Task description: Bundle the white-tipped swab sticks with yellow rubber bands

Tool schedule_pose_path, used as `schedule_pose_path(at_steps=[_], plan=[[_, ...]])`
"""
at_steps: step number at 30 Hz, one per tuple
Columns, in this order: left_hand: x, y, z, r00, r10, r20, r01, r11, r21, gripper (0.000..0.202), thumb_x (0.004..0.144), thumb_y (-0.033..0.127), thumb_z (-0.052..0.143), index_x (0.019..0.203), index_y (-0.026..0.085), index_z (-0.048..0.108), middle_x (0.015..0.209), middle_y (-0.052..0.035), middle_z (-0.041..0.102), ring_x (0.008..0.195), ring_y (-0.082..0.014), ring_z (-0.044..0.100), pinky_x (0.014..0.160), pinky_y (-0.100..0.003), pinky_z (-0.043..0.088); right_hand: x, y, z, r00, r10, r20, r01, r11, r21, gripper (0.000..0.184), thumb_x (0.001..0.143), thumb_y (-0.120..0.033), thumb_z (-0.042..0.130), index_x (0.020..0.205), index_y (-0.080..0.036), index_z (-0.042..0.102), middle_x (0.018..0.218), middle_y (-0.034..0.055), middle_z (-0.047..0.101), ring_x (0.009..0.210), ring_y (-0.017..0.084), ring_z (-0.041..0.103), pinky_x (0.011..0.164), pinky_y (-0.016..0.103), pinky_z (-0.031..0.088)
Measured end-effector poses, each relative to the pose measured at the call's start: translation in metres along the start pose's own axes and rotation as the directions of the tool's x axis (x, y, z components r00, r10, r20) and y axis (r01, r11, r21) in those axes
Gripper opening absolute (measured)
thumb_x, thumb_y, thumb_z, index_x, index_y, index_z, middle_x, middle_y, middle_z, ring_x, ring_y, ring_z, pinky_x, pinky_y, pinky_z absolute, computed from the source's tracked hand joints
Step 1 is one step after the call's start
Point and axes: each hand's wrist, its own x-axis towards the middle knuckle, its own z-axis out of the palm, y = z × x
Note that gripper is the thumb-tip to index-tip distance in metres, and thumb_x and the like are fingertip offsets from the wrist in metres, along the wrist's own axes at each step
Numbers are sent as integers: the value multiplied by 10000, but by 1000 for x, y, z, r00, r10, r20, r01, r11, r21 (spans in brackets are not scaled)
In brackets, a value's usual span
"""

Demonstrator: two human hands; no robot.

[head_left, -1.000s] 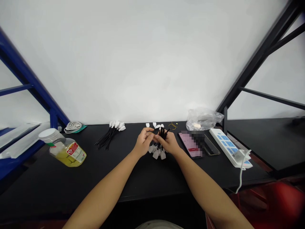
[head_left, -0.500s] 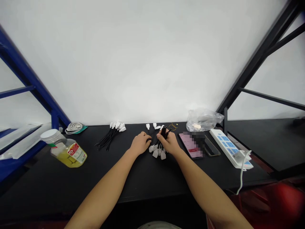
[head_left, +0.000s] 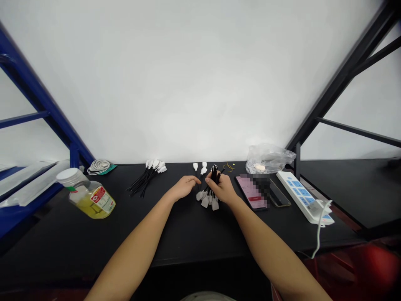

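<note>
My right hand (head_left: pixel 222 186) is closed around a bunch of short black cables (head_left: pixel 214 174) with flat white ends (head_left: pixel 206 202) that fan out below the fingers toward me. Just to the left, my left hand (head_left: pixel 185 187) reaches over the black table, its fingers stretched out and the fingertips close to a loose black cable (head_left: pixel 196 173). Whether they touch it I cannot tell. A few more loose pieces with white ends (head_left: pixel 204 167) lie between and beyond the hands. Farther left rests a separate pile of the same cables (head_left: pixel 146 177), white ends pointing to the wall.
At the left stand a jar of yellow liquid (head_left: pixel 95 205) and a coiled white cord (head_left: pixel 99 167). To the right lie a phone with a pink screen (head_left: pixel 249 190), a dark phone (head_left: pixel 280 194), a clear plastic bag (head_left: pixel 269 156) and a white power strip (head_left: pixel 300 194).
My left hand has shifted slightly, its fingers straighter toward the loose cables. One white-ended piece near the right hand no longer shows beside the bunch. The right hand keeps its hold.
</note>
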Motion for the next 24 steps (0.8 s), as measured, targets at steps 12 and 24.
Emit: schedule_pose_path(at_steps=[12, 24], plan=[[-23, 40, 11, 962, 225, -152, -262, 621, -739, 342, 831, 366, 567, 875, 89, 762, 613, -47, 629, 543, -141, 563, 579, -285, 448, -1, 0, -1, 990, -90, 106, 86, 995, 47, 172, 906, -327, 601, 1000, -213, 689, 772, 10, 676, 691, 160, 622, 670, 274, 466], [3, -19, 14, 917, 395, -57, -300, 777, 553, 383, 896, 130, 479, 1151, 265, 732, 1290, -87, 642, 1204, -279, 554, 1041, -498, 429, -1, -2, 1, 992, -116, 47, 116, 993, 10, 112, 891, -280, 601, 832, -197, 648, 790, 23, 652, 732, 168, 617, 695, 280, 463]])
